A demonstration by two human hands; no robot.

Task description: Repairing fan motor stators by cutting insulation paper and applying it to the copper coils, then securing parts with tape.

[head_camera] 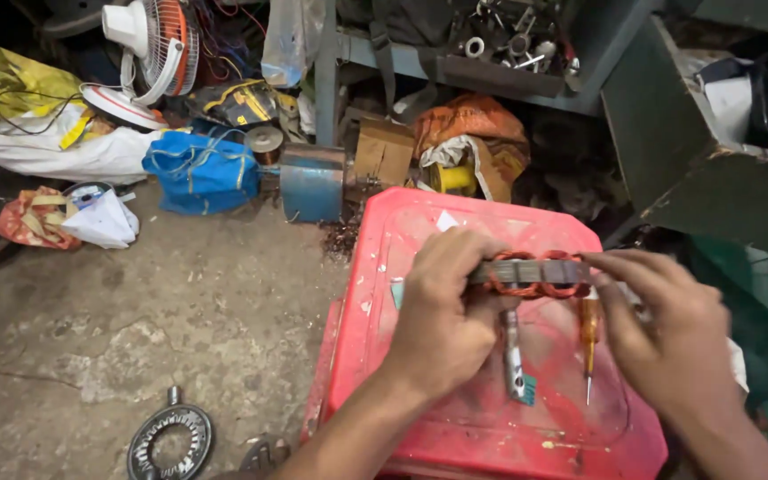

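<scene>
Hands (442, 311) round edge-on, level stator (531, 274)

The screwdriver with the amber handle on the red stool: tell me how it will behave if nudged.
The screwdriver has a round handle and thin shaft, so it would probably roll. It looks stiff and light for its size. The stool top is smooth, worn plastic, so it may also slide easily, perhaps toward the metal tool beside it.

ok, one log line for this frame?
left hand: grips stator | right hand: grips stator | screwdriver, metal tool: on red stool
</scene>
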